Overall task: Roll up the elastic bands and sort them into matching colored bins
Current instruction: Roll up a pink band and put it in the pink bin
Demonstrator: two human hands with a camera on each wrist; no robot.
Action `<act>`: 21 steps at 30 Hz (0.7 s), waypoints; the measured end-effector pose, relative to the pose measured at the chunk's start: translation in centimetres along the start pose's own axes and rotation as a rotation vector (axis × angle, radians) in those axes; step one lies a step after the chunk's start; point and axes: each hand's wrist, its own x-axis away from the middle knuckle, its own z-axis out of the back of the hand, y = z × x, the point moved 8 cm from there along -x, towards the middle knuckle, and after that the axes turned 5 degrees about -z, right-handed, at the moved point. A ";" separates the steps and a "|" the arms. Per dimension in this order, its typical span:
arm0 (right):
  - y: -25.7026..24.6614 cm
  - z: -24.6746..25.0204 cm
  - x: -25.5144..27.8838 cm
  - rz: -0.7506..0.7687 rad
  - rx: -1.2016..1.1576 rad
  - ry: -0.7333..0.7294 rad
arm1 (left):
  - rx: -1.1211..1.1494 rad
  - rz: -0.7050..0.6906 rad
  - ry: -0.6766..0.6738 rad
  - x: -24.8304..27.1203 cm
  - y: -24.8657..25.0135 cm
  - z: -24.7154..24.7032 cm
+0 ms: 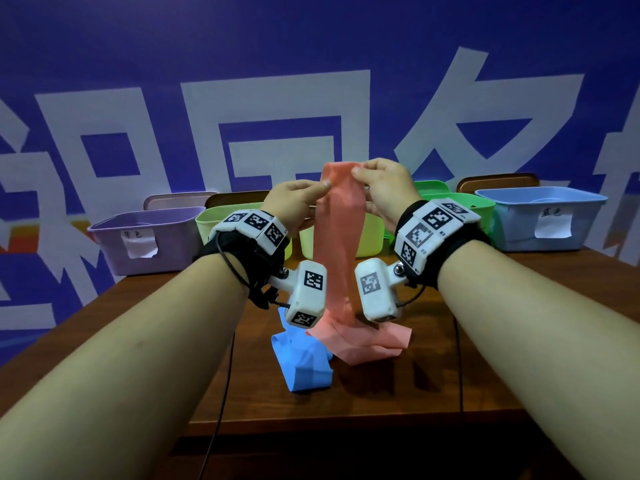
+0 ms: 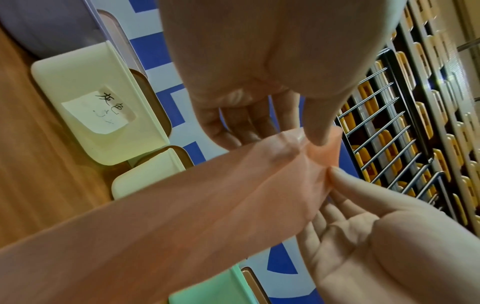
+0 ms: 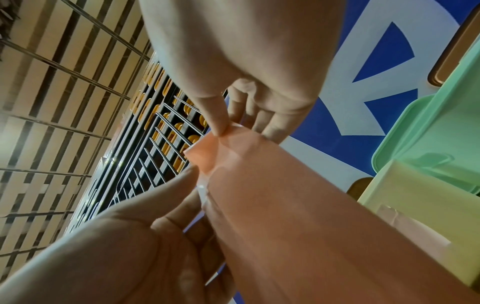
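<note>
Two hands are raised over the table, holding one end of a pink band between them. The left hand pinches the band's top left corner between thumb and forefinger, and the right hand pinches the top right corner the same way; the other fingers of both hands hang loosely behind the strip. From that top edge the band hangs straight down between the wrists, and its lower end lies crumpled on the table. A blue band lies in a loose heap just beside that crumpled end, to its left, touching or nearly touching it. Along the far edge of the table stands a row of bins: purple bin at the left, then yellow-green bin, a green bin behind the right wrist, and blue bin at the right. Paper labels are stuck on the purple and blue ones.
</note>
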 end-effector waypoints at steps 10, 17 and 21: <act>-0.4 0.8 0.3 -0.001 -0.005 0.047 | -0.073 0.079 -0.033 0.9 -0.6 0.6; 2.1 1.8 -0.8 -0.117 0.192 0.003 | -0.016 0.080 -0.032 0.7 -0.7 0.4; 4.5 2.1 -1.1 -0.232 0.233 -0.078 | 0.193 0.101 0.038 0.5 -1.0 0.4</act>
